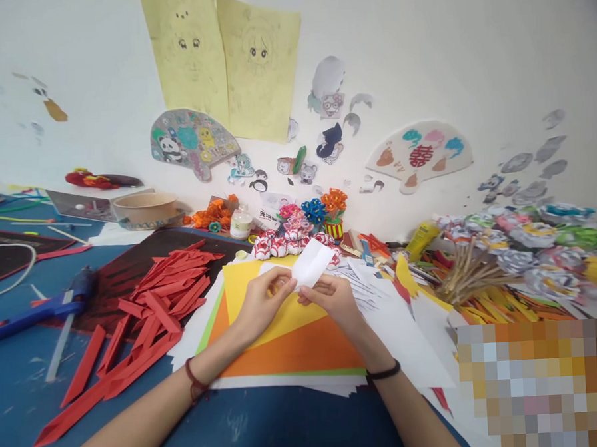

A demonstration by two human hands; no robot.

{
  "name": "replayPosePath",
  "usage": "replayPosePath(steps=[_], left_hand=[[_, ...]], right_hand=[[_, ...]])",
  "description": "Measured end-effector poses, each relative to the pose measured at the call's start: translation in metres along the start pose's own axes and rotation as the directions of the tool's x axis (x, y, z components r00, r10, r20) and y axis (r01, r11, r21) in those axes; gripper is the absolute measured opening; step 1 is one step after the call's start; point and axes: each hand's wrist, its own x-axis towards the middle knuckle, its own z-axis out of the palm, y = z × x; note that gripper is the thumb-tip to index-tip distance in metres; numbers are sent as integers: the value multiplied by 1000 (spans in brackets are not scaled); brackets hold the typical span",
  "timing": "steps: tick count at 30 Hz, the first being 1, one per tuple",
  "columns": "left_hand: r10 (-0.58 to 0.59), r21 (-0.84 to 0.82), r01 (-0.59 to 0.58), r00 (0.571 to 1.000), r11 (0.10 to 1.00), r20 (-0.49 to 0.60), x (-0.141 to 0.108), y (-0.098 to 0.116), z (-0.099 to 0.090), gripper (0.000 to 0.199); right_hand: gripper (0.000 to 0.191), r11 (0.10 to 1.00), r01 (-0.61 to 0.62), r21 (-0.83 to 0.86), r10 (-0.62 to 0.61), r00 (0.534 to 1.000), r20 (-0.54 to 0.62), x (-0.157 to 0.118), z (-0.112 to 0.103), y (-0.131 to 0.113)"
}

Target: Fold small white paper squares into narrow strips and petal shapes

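A small piece of white paper [312, 263] is pinched between my two hands in the middle of the view, raised over stacked coloured sheets. My left hand [267, 298] grips its lower left edge, thumb and fingertips pressed together. From the other side, my right hand [332, 298] has its thumb and fingers closed on the lower right edge. Beneath my hands lie a yellow sheet [239, 280] and an orange sheet [285, 351], with green and white sheets showing at the edges. Any fold in the paper is too unclear to make out.
Folded red paper strips [157, 311] are heaped on the left, beside a blue glue gun [77, 295]. Paper flowers [314, 211] and a small bottle [241, 223] stand behind. Thin sticks [474, 274] and paper blooms [534, 238] crowd the right. A bowl [145, 208] stands near the wall.
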Motion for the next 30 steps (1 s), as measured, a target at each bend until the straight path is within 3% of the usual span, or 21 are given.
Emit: replayPosePath(steps=[7,14,26,30], left_hand=[[-13,0,13,994,1000,-110,-5,-1,7,28],[2,7,-1,988,1000,-151,-8,0,11,27],[34,24,-32,994,999,-105,-11,6,9,26],[31,14,-31,999,999,-39,-9,7,6,27]], right_hand=[[28,999,-19,36,18,1000,12,-2,5,0],[29,997,-55,56,54,998,12,-2,6,1],[27,1000,17,-1,-17,1000,-18,-3,7,-2],[24,999,37,12,-36,999,-41,-2,6,-3]])
